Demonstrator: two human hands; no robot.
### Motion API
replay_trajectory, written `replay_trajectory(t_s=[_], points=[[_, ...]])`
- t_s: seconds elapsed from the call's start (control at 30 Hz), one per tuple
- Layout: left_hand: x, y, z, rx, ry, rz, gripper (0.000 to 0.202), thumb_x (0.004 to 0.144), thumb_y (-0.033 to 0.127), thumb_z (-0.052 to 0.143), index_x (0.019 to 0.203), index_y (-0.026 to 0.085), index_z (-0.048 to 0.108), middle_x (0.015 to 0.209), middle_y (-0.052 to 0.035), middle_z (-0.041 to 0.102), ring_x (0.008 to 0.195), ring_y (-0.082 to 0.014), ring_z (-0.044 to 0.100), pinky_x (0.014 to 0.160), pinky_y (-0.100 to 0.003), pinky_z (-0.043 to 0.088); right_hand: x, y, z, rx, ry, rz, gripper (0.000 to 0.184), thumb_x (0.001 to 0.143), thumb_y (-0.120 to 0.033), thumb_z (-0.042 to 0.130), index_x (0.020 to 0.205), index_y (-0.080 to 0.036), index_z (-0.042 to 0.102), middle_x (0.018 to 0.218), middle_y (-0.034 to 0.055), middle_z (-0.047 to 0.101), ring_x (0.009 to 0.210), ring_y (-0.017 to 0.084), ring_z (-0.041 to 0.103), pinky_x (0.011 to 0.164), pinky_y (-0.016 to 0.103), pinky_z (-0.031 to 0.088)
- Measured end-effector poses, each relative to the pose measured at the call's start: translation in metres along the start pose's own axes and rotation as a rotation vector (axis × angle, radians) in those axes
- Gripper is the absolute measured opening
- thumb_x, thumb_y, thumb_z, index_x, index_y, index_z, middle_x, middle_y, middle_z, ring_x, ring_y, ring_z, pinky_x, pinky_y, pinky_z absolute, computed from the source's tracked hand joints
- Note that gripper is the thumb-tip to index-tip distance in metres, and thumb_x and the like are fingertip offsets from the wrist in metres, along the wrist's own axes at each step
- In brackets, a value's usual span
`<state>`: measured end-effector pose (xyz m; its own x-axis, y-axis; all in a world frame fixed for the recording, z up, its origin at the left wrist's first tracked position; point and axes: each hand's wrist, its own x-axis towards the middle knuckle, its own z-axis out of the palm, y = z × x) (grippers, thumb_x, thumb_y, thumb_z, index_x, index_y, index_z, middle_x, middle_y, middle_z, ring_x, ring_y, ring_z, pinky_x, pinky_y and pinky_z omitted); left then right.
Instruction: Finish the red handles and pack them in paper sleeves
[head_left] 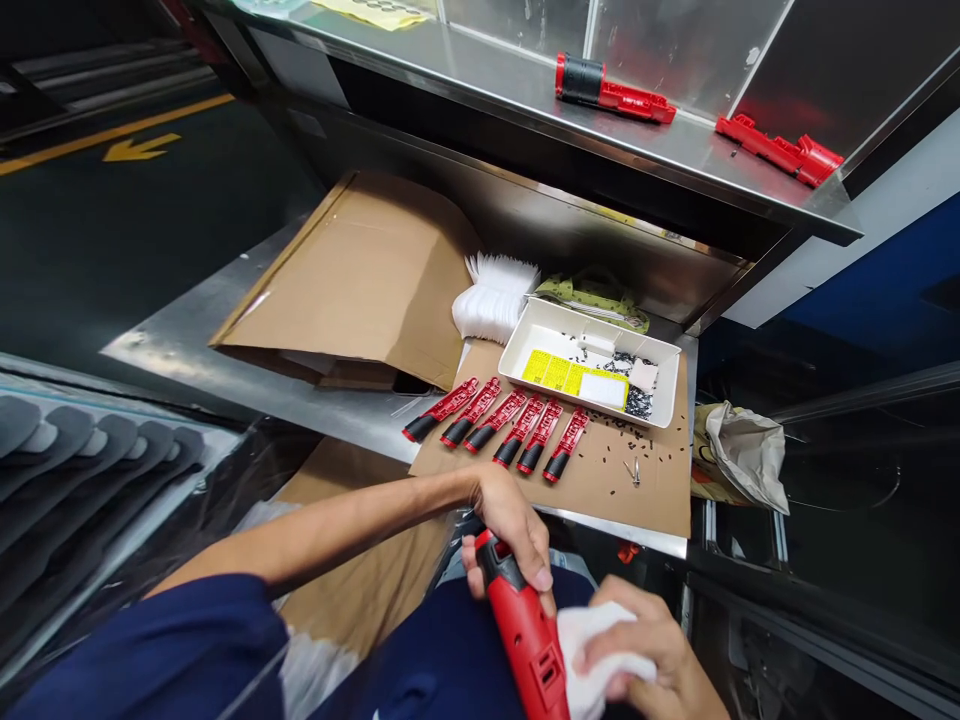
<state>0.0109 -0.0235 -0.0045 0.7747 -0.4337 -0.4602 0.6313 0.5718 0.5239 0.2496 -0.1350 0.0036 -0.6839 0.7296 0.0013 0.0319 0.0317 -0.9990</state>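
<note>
My left hand [510,530] is wrapped round the upper end of a red tool housing [529,640] with a black tip, held over my lap. A white cloth [592,650] is pressed against the housing's lower right side by my right hand [645,650], fingers closed on it. Further out, a row of several red and black housing halves [499,422] lies on a brown cardboard sheet [645,480] on the steel bench.
A white tray [667,385] with yellow labels and small dark screws sits behind the row. A stack of white pads [491,295] and a large folded carton [360,280] lie left of it. Two red housings [611,90] rest on the upper shelf. A crumpled bag [746,450] hangs at right.
</note>
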Motion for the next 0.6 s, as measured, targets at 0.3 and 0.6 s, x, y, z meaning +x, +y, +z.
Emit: replay_trajectory(t_s=[0.3, 0.6], points=[[-0.001, -0.005, -0.006, 0.089, -0.084, 0.215, 0.053, 0.077, 0.042, 0.077, 0.126, 0.023, 0.068, 0.053, 0.0009, 0.07, 0.038, -0.0188, 0.063, 0.045, -0.027, 0.057, 0.001, -0.008, -0.005, 0.087, -0.068, 0.115, 0.043, 0.086, -0.064, 0.058, 0.09, -0.027, 0.08, 0.083, 0.0048, 0.062, 0.07, 0.016, 0.056, 0.066, 0.029, 0.042], [-0.029, 0.001, 0.001, 0.25, 0.069, 0.306, 0.062, 0.094, 0.055, 0.049, 0.135, 0.011, 0.059, 0.055, -0.004, 0.069, 0.032, -0.0113, 0.052, 0.031, -0.016, 0.033, -0.008, 0.053, -0.057, 0.423, 0.73, 0.016, 0.051, 0.08, -0.064, 0.066, 0.118, -0.029, 0.067, 0.097, 0.0068, 0.065, 0.06, 0.011, 0.045, 0.05, 0.024, 0.038]])
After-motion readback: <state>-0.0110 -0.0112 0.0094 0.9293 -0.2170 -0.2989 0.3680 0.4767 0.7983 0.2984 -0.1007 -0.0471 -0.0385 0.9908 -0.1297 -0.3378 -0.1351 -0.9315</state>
